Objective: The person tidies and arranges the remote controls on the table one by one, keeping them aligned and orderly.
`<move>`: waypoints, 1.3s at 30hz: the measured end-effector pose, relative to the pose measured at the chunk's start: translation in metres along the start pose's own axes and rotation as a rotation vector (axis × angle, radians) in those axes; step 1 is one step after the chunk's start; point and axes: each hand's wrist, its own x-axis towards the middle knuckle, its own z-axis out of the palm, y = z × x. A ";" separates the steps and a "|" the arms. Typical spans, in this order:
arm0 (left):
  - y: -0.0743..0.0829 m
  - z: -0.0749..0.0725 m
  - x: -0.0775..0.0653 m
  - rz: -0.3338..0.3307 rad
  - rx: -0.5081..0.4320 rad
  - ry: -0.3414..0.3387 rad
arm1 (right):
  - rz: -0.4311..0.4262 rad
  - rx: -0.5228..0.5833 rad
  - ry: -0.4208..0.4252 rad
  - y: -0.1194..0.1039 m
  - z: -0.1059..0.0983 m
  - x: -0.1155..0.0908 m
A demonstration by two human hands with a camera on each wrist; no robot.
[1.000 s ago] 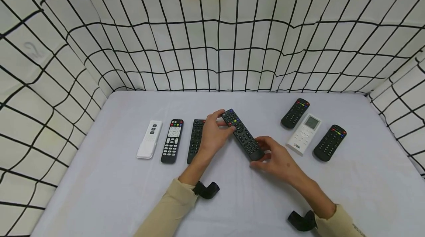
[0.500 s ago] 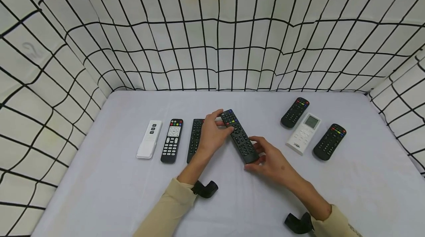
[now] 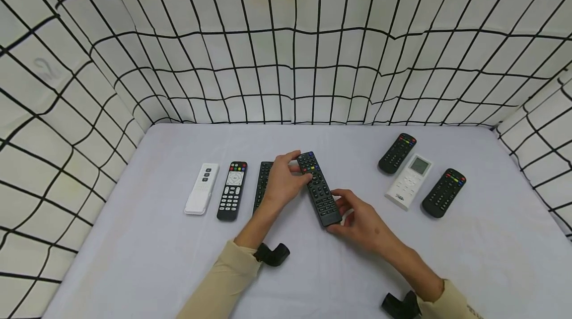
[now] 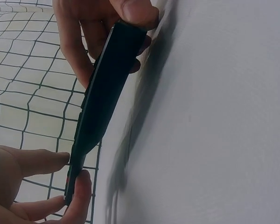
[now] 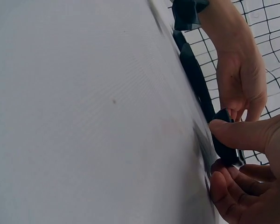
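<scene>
A long black remote control point(image 3: 321, 192) with coloured buttons near its top is held between both hands at the middle of the table. My left hand point(image 3: 286, 180) pinches its far end, thumb on the button face. At the near end, my right hand point(image 3: 359, 219) grips the lower corner between thumb and fingers. The left wrist view shows the remote's side point(image 4: 105, 88) tilted over the white cloth, with a shadow beside it. Partly hidden behind my left hand and forearm lies another black remote point(image 3: 262, 182).
Left of the hands lie a black remote with white buttons point(image 3: 232, 191) and a white remote point(image 3: 202, 189). On the right are two short black remotes, one farther back point(image 3: 397, 153) and one nearer point(image 3: 444, 193), with a white air-conditioner remote point(image 3: 408, 181) between. Black netting point(image 3: 294, 68) surrounds the white table point(image 3: 147, 259).
The near end of the held remote has swung left and toward the body, so the remote stands straighter. My right hand moved left with it; my left hand shifted only slightly.
</scene>
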 end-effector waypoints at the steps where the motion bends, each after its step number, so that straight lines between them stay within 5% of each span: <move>1: 0.000 0.000 0.000 0.002 0.005 -0.004 | -0.002 -0.003 0.001 0.000 0.001 0.000; 39: 0.011 -0.014 0.002 0.025 0.215 -0.045 | 0.085 -0.035 0.003 -0.021 0.025 0.005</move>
